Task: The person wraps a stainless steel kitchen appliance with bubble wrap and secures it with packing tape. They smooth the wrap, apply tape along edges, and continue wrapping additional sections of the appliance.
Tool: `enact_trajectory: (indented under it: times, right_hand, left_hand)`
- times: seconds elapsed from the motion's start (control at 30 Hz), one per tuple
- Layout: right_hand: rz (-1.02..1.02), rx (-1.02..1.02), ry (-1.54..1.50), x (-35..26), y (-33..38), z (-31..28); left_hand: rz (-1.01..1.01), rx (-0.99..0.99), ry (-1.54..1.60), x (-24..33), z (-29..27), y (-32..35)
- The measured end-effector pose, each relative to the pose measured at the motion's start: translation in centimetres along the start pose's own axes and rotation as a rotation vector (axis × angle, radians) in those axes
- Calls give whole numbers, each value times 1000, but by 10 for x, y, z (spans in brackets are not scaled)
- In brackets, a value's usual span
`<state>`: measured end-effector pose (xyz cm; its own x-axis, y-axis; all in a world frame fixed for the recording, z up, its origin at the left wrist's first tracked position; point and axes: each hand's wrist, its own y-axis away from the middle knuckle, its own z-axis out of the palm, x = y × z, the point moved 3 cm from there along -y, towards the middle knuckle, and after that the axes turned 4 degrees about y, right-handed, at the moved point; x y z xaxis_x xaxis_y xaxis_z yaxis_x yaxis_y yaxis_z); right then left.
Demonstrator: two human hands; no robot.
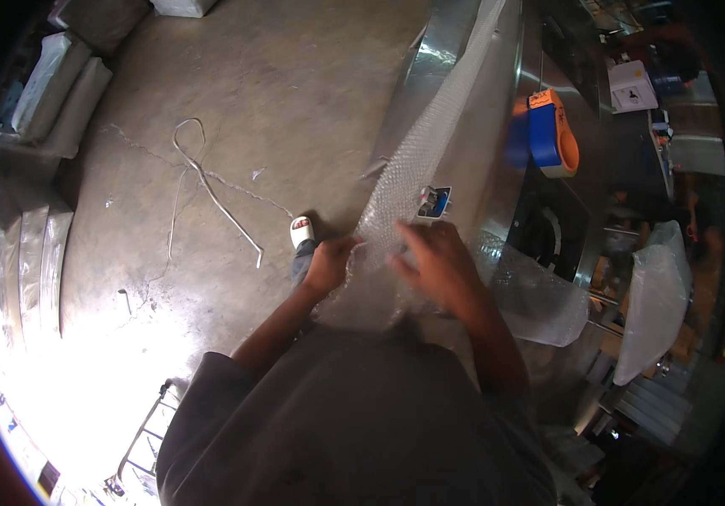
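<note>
A long sheet of bubble wrap (409, 164) runs along the edge of a shiny metal worktop (490, 173) and hangs down in front of me. My left hand (330, 261) is closed on the sheet's left edge, pinching it. Over the wrap, my right hand (440, 263) has its fingers apart, with the index finger and thumb stretched toward the sheet and nothing visible in its grip. Just beyond its fingertips is a small blue and white label or card (435, 202) on the wrapped surface.
A tape roll (553, 135), blue and orange, stands on the worktop. Clear plastic wrap (535, 295) drapes to my right, near a white wrapped bundle (653, 295). Wrapped panels (33, 253) line the left side. A white cord (210, 190) lies on the concrete floor (269, 93).
</note>
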<state>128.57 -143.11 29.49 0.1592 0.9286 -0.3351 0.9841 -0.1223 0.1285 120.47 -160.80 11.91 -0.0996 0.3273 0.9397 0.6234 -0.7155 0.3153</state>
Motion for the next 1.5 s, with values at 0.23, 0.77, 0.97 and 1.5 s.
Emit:
enact_trajectory:
  times: [0.23, 0.77, 0.97, 1.5]
  right_hand:
    - [-329, -393, 180, -35, 46, 29]
    - [186, -280, 21, 11, -6, -2]
    - [-99, -364, -291, -5, -7, -5]
    - [-49, 240, 7, -37, 16, -24]
  left_hand:
    - [-175, 117, 614, -109, -5, -38]
    - [665, -313, -108, -62, -66, -44]
    - [92, -256, 286, -108, -72, -58]
    - [-212, -280, 374, -113, -76, -65]
